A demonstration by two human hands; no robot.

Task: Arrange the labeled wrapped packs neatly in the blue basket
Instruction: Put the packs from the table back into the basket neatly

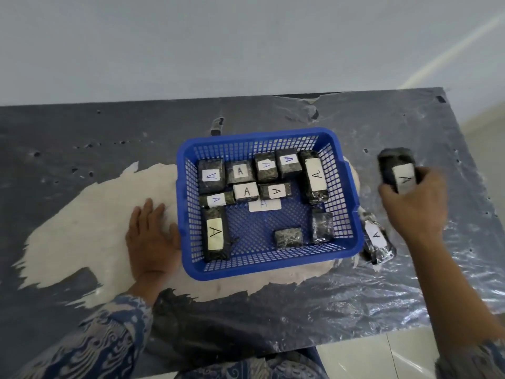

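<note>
A blue basket (347,170) stands mid-table and holds several dark wrapped packs with white "A" labels (247,191). Two small packs near its front (289,237) show no label. A loose "A" label (264,205) lies on the basket floor. My right hand (415,206) is to the right of the basket, closed on a long labelled pack (397,166), which looks blurred. Another labelled pack (376,237) lies on the table against the basket's right wall. My left hand (153,239) rests flat on the table, fingers apart, touching the basket's left side.
The table (82,138) is dark, with a worn pale patch under and left of the basket and crinkled clear plastic on the right. A grey wall runs behind it. Tiled floor shows past the front right corner.
</note>
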